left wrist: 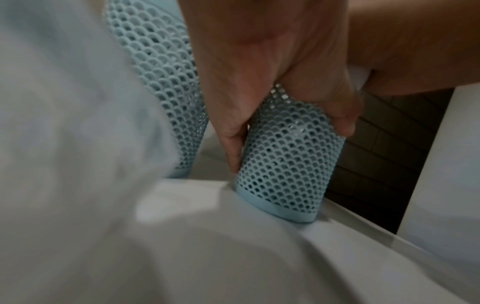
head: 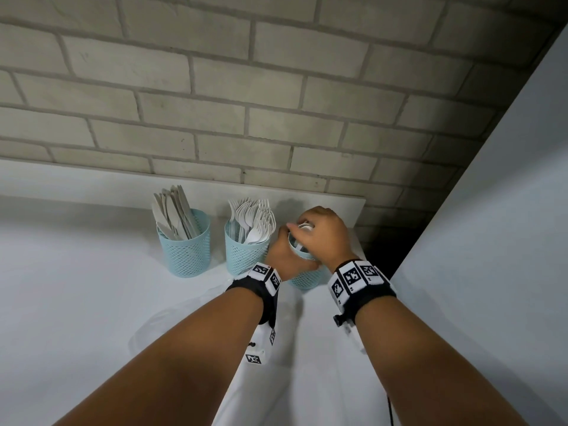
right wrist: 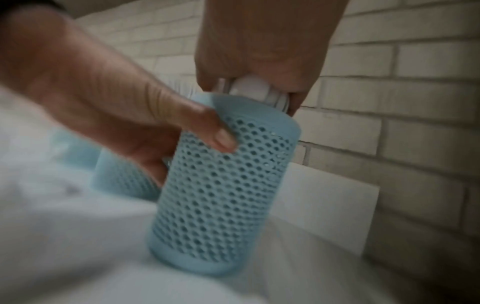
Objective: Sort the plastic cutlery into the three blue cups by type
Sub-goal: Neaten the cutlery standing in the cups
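White bench (head: 76, 272) runs against a grey brick wall (head: 215, 87); three blue mesh cups stand in a row near its back edge, toward the back right corner. Head view alone shows the contents: knives (head: 175, 210) in the left cup (head: 187, 256), forks (head: 255, 219) in the middle cup (head: 242, 256). Right cup (right wrist: 221, 195) is mostly hidden there by both hands. Right wrist view shows the rest: left hand (right wrist: 109, 98) wraps the cup's side, thumb on the mesh; right hand (right wrist: 262, 45) is clamped on a bunch of white spoons (right wrist: 249, 88) at the rim. Left wrist view shows the fingers (left wrist: 233, 131) curled down the wall (cup base sits on the bench). Wristbands (head: 353, 278) carry black-and-white square marker codes; no readable text.
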`<action>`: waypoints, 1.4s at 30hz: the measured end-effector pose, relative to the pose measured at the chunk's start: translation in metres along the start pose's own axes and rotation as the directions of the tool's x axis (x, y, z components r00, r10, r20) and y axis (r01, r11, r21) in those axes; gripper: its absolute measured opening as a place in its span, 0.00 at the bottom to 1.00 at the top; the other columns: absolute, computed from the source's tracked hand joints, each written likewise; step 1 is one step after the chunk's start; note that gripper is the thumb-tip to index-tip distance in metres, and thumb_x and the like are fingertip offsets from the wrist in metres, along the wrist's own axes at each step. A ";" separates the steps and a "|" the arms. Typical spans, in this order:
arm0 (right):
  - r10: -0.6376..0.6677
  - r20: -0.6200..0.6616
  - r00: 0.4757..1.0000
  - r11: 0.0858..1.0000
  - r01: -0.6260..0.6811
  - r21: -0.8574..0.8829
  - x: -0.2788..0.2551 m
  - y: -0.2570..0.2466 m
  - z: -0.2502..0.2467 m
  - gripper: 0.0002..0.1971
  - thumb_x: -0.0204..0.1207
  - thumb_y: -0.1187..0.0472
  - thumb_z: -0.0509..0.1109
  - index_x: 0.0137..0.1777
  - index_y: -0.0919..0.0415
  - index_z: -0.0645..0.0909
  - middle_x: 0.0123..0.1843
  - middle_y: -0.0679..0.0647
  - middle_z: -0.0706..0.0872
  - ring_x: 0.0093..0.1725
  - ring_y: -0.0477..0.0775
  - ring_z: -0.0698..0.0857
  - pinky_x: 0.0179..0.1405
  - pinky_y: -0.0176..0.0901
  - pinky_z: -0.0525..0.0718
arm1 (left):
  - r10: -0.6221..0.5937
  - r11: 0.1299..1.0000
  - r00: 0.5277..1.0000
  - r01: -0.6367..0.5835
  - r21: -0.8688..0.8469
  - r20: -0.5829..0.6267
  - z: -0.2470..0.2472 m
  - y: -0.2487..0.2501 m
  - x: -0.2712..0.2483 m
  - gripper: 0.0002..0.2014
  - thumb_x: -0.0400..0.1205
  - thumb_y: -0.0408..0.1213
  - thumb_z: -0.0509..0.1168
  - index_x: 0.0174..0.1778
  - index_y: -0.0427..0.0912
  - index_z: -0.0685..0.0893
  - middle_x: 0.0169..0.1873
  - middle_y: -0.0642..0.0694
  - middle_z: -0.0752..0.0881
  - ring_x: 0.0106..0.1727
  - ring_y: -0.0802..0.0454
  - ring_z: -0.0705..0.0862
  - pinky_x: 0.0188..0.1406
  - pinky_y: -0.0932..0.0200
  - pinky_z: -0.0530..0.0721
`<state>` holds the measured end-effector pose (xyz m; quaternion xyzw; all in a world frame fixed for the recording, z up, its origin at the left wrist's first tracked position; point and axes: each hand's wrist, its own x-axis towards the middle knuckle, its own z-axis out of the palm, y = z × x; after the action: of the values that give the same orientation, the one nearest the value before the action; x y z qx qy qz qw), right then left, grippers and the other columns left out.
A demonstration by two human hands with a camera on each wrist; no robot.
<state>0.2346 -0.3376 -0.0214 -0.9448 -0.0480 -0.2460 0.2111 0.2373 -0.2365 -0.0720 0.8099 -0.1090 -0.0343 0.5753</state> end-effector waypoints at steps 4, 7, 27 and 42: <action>-0.043 -0.158 0.987 0.998 0.034 -0.055 -0.009 0.008 0.005 0.16 0.65 0.46 0.73 0.33 0.61 0.87 0.37 0.54 0.88 0.38 0.57 0.84 0.32 0.41 0.80 | 0.006 1.000 1.000 -0.006 -0.024 -0.006 0.000 0.003 -0.002 0.42 0.62 0.30 0.81 0.69 0.35 0.66 0.58 0.44 0.81 0.58 0.51 0.81 0.56 0.61 0.78; -0.070 -0.203 0.977 0.994 0.052 -0.095 -0.007 0.002 0.008 0.15 0.63 0.50 0.74 0.27 0.62 0.84 0.30 0.54 0.85 0.32 0.57 0.83 0.27 0.37 0.75 | 0.008 1.000 1.000 -0.008 -0.023 -0.004 0.000 0.002 -0.001 0.44 0.61 0.31 0.81 0.71 0.37 0.64 0.61 0.42 0.82 0.61 0.46 0.82 0.61 0.54 0.80; 0.049 -0.095 0.994 0.987 -0.033 0.159 0.000 -0.002 0.017 0.08 0.70 0.59 0.72 0.45 0.61 0.88 0.52 0.56 0.86 0.52 0.60 0.82 0.44 0.43 0.81 | 0.026 0.999 1.000 -0.026 -0.030 0.003 0.001 -0.007 0.003 0.46 0.60 0.33 0.83 0.71 0.38 0.65 0.60 0.47 0.79 0.61 0.53 0.79 0.61 0.61 0.75; 0.181 0.022 0.983 0.943 -0.180 0.280 0.006 -0.002 -0.010 0.26 0.71 0.41 0.70 0.66 0.53 0.80 0.49 0.56 0.86 0.57 0.60 0.82 0.57 0.54 0.83 | -0.047 0.993 0.998 0.050 0.110 -0.030 -0.001 0.009 -0.012 0.48 0.59 0.39 0.83 0.72 0.35 0.64 0.63 0.41 0.78 0.64 0.45 0.78 0.66 0.51 0.77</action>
<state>0.2352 -0.3402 -0.0097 -0.9051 0.0048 -0.2183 0.3649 0.2245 -0.2354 -0.0639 0.8433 -0.0833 -0.0309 0.5300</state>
